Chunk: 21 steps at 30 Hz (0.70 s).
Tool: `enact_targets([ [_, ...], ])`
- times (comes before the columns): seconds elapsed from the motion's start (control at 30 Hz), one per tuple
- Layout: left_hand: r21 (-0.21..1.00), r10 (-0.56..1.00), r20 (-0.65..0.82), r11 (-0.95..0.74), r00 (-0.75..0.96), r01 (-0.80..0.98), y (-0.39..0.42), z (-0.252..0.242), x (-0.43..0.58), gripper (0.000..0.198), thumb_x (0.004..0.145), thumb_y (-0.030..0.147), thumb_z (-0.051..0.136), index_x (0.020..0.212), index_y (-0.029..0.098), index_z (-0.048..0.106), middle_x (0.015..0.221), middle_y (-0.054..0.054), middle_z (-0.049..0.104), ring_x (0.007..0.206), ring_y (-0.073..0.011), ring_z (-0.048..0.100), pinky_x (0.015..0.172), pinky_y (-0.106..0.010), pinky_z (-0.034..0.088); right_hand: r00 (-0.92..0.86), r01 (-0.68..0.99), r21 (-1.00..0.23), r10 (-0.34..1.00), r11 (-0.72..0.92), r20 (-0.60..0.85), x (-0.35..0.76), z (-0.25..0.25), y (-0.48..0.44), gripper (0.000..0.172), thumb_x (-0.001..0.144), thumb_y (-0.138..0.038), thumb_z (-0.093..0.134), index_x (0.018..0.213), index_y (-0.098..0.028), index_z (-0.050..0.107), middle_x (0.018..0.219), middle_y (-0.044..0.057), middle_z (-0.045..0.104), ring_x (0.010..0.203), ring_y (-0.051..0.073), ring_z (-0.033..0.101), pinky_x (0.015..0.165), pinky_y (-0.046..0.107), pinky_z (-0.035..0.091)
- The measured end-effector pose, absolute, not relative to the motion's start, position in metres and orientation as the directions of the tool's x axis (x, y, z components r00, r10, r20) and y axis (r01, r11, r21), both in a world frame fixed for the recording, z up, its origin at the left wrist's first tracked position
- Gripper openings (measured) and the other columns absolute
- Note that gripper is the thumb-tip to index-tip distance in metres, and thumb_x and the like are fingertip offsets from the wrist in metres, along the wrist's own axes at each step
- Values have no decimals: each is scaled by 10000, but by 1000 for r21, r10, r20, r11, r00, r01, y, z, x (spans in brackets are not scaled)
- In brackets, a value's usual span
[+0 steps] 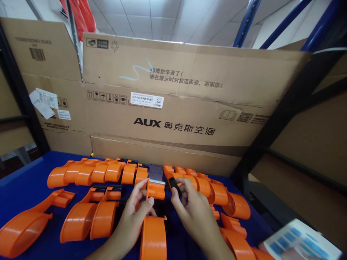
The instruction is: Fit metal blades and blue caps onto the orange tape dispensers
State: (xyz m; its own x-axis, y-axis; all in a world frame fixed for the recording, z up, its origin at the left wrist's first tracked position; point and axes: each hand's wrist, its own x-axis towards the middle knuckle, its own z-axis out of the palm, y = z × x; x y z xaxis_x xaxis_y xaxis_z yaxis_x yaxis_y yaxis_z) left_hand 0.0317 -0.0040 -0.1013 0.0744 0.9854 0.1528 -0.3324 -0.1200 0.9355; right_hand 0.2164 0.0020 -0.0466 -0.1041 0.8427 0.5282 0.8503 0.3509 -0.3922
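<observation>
Clock read from held scoop [156, 192], handle at centre. In left hand [137, 207], at 8 o'clock: narrow pinch, thumb low on handle, forefinger up its side. In right hand [189, 202], at 4: thumb and fingers closed on small black piece [174, 186], just beside handle at 3. At 12, seemingly rising from handle's far end: dark screen [155, 173], pale strip along near edge. Seated or loose — cannot tell.

To do well, by judgement: keep left pinch firm but light, no finger on screen. Hold black piece by its edges, square to handle, no twisting. Likely weak spots: flat, brittle-looking screen and thin strip.

Materials: glossy, moulded orange plastic; boxy handle, smooth curved cup [154, 238] at 6, lipped at rim — probably same scoop, join not clear. Similar scoops [99, 174] lined up toward 9 and 10, some with black on handles; more scoops [218, 195] at 3. Lone scoop [24, 234] at 8, handle all orange. Underneath: smooth blue table [16, 180]. At 12, beyond: tan carton [173, 119], printed, creased, upright. At 4: pale card [300, 242], blue blocks, too blurred to read.
</observation>
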Motion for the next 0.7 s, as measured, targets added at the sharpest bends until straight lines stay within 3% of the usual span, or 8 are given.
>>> enact_targets([
  [0.1,939,982,156,-113,110,-324,-2,-104,31,539,916,394,636,1411,307,442,1068,-40,660,706,-153,661,727,-320,542,-216,734,-392,738,554,639,213,-44,-1,242,975,-333,529,1181,-223,594,1061,89,725,969,237,702,779,322,551],
  [0.23,938,979,166,-120,118,-326,-2,-103,31,572,904,390,653,1428,305,441,1046,-37,656,733,-169,668,755,-340,545,-292,658,-382,688,649,664,210,-44,-2,211,970,-257,555,1171,-243,618,1154,85,697,1091,232,664,964,361,530],
  [0.7,923,984,122,-65,130,-379,-4,-102,30,587,856,339,696,1397,293,473,1053,-41,675,699,-155,669,733,-326,540,-279,610,-529,785,590,553,203,-45,-3,217,988,-279,534,1178,-243,632,1091,72,673,987,209,660,886,310,527],
])
